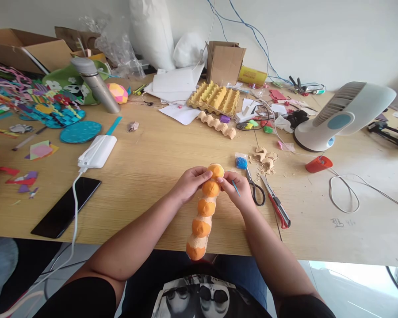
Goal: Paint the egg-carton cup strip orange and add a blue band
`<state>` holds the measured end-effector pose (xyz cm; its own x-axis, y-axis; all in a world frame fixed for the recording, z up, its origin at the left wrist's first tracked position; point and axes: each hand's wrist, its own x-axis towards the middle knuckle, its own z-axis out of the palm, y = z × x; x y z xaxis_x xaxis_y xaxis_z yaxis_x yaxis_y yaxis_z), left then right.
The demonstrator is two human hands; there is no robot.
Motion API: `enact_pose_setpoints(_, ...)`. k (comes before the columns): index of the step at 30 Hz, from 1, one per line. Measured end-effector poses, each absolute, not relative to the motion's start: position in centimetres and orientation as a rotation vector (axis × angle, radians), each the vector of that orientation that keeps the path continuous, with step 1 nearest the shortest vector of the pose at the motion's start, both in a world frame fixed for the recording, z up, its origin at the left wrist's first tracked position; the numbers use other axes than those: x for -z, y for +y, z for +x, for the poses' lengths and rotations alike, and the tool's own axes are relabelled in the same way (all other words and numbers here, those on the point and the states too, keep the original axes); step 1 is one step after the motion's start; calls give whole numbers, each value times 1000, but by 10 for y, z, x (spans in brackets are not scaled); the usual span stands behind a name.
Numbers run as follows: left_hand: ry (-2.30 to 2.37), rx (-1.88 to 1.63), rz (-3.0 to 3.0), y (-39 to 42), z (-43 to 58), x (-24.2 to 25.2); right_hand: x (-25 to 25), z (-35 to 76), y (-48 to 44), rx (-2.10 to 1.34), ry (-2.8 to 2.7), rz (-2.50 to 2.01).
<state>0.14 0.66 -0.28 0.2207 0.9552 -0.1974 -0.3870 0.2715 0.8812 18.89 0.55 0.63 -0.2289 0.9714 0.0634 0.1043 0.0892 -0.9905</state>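
Observation:
A strip of egg carton (pixel 205 207) with several bumps covered in orange lies lengthwise towards me, its near end past the table's front edge. My left hand (pixel 193 183) is closed on the left side of its far end, thumb on the top bump. My right hand (pixel 237 189) pinches the right side of the same end, and a thin blue stick (pixel 236 188) shows among its fingers. Just right of that hand are black-handled scissors (pixel 257 190), a blue packet (pixel 241 161) and a red utility knife (pixel 277 203).
A white power bank (pixel 97 151) and a black phone (pixel 66 207) lie at the left. Behind are yellow egg trays (pixel 215 98), a cut carton strip (pixel 216 124) and a steel bottle (pixel 97 86). A white fan (pixel 343 115) and red cup (pixel 319 164) stand right.

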Motion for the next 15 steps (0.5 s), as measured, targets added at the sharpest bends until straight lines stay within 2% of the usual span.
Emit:
enact_pose_setpoints(10,671,-1083,622,1,2,5,-7,195,7,-1328,-1393,-1112)
enact_pose_setpoints(15,661,-1061,581,0,-1,2,-9,202,11,-1166,-1242,-1081)
